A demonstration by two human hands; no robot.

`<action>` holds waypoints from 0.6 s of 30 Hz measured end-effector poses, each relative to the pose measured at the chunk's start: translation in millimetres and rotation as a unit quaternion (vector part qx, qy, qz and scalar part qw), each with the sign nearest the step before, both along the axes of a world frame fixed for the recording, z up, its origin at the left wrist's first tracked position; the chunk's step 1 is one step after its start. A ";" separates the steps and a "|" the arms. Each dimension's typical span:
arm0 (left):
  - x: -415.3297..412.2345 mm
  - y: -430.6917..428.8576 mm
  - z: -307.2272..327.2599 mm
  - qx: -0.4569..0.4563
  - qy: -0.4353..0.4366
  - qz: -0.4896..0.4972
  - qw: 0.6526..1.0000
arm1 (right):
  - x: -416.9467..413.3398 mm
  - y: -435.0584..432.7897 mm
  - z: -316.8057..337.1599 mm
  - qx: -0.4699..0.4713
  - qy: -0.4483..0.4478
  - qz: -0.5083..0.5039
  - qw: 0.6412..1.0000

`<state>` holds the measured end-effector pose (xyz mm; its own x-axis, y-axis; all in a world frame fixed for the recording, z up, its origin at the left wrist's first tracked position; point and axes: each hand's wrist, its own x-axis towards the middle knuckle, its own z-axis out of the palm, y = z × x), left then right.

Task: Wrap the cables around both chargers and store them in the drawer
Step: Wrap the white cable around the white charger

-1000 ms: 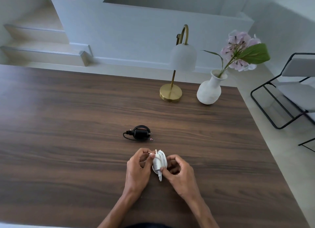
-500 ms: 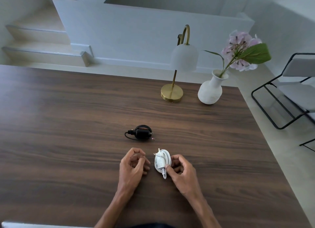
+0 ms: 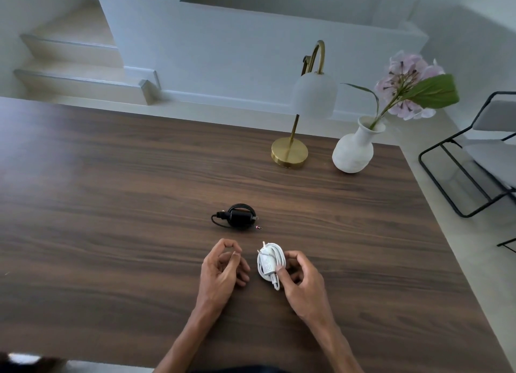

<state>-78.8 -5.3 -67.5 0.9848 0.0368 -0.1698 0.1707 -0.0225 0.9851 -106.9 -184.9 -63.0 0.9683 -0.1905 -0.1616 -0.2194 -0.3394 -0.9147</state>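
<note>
A white charger point(image 3: 269, 263) with its white cable coiled around it rests on the dark wooden table point(image 3: 111, 205). My right hand point(image 3: 300, 277) holds it from the right, thumb pressed on its lower end. My left hand point(image 3: 223, 266) hovers just left of it with fingers curled and holds nothing. A black charger point(image 3: 238, 216) with its black cable wound around it lies on the table a little farther away, its cable tip sticking out at the right. No drawer is in view.
A brass lamp point(image 3: 290, 152) with a white shade and a white vase point(image 3: 353, 149) holding a pink flower stand at the table's far right. A black-framed chair point(image 3: 474, 155) sits beyond the right edge. Steps rise at the far left.
My left hand has let go of the white charger and drawn back to the left. My right hand keeps hold of the wrapped charger, now low on the table.
</note>
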 end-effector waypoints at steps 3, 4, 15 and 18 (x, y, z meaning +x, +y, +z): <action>0.7 1.2 0.1 -0.008 0.005 0.001 1.000 | 0.1 0.6 -2.7 0.003 -0.008 -0.007 1.000; 1.0 1.6 0.3 -0.007 0.004 0.001 1.000 | 0.0 0.7 -3.6 0.003 -0.011 -0.008 1.000; 0.9 0.9 4.3 0.002 0.000 -0.001 1.000 | -7.6 3.6 -12.7 0.008 -0.041 -0.024 0.999; 1.8 2.2 2.5 -0.003 0.000 -0.001 1.000 | -8.2 4.9 -11.8 -0.002 -0.053 -0.023 0.998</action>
